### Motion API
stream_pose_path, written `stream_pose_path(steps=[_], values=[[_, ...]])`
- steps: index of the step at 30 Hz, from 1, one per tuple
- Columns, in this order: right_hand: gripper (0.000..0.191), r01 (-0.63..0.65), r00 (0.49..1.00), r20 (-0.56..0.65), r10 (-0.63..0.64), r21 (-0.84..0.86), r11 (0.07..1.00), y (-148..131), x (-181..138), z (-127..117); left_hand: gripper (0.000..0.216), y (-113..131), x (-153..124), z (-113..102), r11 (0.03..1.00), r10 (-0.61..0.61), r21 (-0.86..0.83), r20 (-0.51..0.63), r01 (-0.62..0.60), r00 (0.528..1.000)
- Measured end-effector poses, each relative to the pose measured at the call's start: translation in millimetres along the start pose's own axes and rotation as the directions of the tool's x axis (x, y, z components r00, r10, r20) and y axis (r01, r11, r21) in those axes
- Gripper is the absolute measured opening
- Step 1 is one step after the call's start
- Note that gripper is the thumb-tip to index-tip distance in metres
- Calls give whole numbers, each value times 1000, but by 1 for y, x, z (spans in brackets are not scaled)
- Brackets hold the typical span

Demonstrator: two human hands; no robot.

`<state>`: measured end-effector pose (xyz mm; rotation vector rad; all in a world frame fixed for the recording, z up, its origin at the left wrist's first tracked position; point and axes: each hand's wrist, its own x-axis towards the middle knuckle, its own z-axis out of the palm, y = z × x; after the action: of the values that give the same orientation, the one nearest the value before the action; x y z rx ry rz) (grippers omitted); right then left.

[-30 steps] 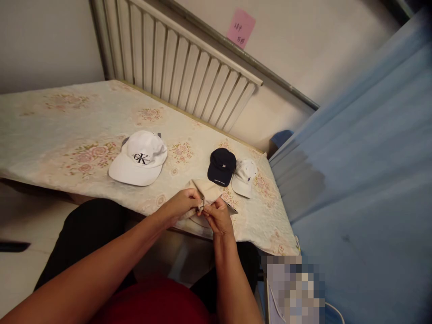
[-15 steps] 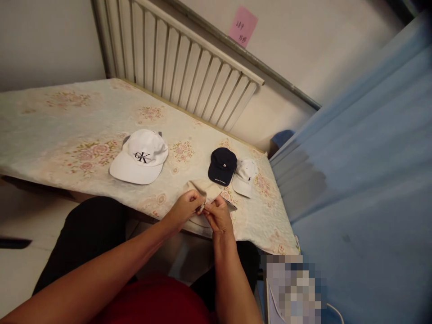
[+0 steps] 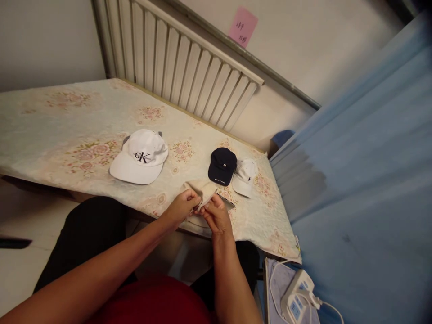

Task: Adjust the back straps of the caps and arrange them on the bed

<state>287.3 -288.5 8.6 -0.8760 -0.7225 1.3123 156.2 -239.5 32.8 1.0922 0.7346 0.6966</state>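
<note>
While the left hand (image 3: 182,208) and right hand (image 3: 216,218) both pinch closed on the soft beige fabric cap (image 3: 203,187), just in front of the dark navy cap (image 3: 222,165), pinches should probably stay close together, fabric taut.

White cap (image 3: 139,157): you can read "CK" in dark letters on its front; it lies beyond your left hand (image 3: 180,208), off to the left.
Navy cap (image 3: 222,166): just beyond your right hand (image 3: 216,217); it has a small white mark on the front and a line of tiny white print on the brim (both too small to read).
Small white cap (image 3: 245,176): beyond and right of your right hand; it has a small dark emblem with no legible letters.
Pink note (image 3: 243,26): far beyond both your hands, high up; two handwritten lines, the top seemingly "284", the lower unreadable.
Beige cap (image 3: 202,189): pinched in both your hands; no lettering can be made out.
</note>
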Motion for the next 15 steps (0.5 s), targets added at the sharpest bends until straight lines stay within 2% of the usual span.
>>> stream_pose_path(steps=[9,13,15], values=[[30,-8,992,-128,7,-2,1000,4,5,12,21,-11,2,1,996,60,-69,-47,-63,997],[31,-27,989,-144,26,-6,1000,7,6,12,17,-17,6,-5,998,60,-21,-62,-61,996],[30,-35,988,-148,34,-7,999,10,7,12,13,-20,8,-9,994,86,72,-85,-80,993]])
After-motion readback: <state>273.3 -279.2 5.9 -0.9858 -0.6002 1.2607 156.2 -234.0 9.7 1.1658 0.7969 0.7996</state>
